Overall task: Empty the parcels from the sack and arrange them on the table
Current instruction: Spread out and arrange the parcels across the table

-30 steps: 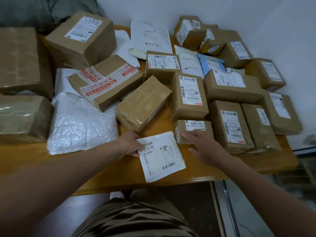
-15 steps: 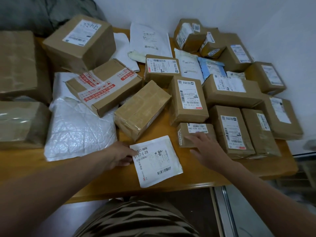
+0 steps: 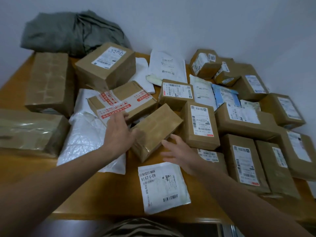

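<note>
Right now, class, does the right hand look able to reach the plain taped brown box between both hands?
Probably yes: the right hand hovers open right beside the plain taped brown box, with nothing between them.

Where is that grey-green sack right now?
The grey-green sack lies crumpled at the far left of the head view, against the wall at the table's back edge, just beyond the cardboard box with a handwritten label.

The sack [image 3: 73,31] lies at the far left, behind the table [image 3: 116,194] — a flat mailer [image 3: 162,187] at the near edge, a box [image 3: 157,130] just beyond it.
</note>
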